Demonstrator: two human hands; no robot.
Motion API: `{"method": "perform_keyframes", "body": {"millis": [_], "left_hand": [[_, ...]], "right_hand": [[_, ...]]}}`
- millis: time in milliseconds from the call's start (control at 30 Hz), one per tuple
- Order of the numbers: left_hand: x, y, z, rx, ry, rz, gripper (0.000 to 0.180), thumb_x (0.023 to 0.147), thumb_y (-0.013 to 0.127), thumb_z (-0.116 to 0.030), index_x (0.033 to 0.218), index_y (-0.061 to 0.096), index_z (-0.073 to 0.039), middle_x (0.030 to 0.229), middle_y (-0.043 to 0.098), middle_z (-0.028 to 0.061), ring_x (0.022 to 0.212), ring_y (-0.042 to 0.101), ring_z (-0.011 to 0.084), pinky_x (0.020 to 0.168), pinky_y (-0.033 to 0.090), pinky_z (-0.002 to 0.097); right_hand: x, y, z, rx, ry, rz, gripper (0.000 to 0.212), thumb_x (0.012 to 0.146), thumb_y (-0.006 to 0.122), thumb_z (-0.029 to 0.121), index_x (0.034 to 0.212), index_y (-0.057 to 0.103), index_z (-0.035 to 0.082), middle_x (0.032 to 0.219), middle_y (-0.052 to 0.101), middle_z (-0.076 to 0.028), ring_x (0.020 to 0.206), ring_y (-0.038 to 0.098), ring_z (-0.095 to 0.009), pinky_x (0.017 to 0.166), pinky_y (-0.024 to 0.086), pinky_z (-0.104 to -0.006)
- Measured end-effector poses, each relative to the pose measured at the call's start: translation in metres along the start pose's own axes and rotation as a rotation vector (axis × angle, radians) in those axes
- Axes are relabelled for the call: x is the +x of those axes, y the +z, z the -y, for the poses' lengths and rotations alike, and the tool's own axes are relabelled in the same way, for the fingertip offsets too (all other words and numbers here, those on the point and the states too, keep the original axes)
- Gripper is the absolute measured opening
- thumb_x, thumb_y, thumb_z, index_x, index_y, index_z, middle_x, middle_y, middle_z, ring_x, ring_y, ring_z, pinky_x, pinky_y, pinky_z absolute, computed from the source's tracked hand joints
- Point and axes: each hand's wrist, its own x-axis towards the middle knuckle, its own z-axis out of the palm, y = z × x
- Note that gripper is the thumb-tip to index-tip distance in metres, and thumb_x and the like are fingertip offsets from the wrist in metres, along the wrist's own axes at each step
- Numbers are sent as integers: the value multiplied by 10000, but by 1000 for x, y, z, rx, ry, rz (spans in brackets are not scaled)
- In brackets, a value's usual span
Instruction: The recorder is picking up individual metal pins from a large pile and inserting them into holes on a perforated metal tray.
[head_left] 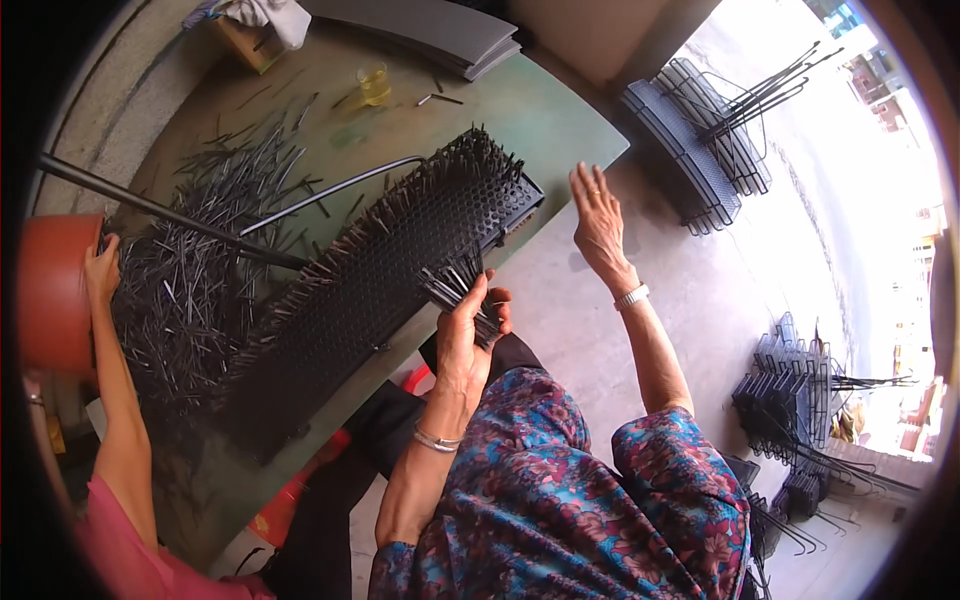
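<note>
My left hand is closed round a bundle of short dark sticks, just off the near edge of a long black perforated panel. Many similar sticks stand upright in the holes along the panel's far side and right end. My right hand is held out over the floor, beyond the table's right edge, fingers stretched and nothing in it. A large heap of loose dark sticks lies on the table behind and left of the panel.
At the left, a co-worker in a pink sleeve grips a reddish-brown bucket. A yellowish cup and stacked grey sheets sit on the green table. Metal rods cross the heap. Wire racks stand on the floor to the right.
</note>
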Motion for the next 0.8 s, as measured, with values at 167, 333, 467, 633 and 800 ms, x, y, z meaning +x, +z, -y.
{"method": "perform_keyframes", "body": {"millis": [167,333,467,633,800], "left_hand": [[-4,3,2,70,77,-10,260,949,615,-243,1133,607,-60,885,677,101,691,616,135,548,487,269],[-4,7,2,121,136,9,268,936,631,-239,1095,625,-24,877,697,114,666,626,135,520,455,247],[-9,15,2,211,151,-7,274,908,659,-246,1082,649,-34,874,708,104,675,635,135,530,436,245],[-13,16,-2,276,155,-30,281,881,685,-271,1032,680,-34,880,722,88,681,651,146,530,429,257],[-11,9,-3,262,151,-21,289,886,681,-277,1042,679,-33,898,725,83,731,670,158,537,447,255]], "right_hand": [[4,-9,-10,-23,161,-32,534,853,499,-30,1378,464,61,1428,429,-208,1319,420,-353,981,438,-471],[10,-104,76,1166,193,302,337,983,564,204,1249,593,0,933,686,-69,820,626,-120,749,502,-263],[9,-99,105,996,23,477,367,950,620,259,1207,626,-3,865,653,-13,770,565,-91,713,491,-258],[16,-102,108,1049,132,617,198,931,621,172,988,645,-17,783,645,-41,706,588,-90,634,492,-266],[20,-109,107,1063,136,633,179,926,618,135,999,634,-28,774,656,-59,710,628,-108,640,512,-267]]}}
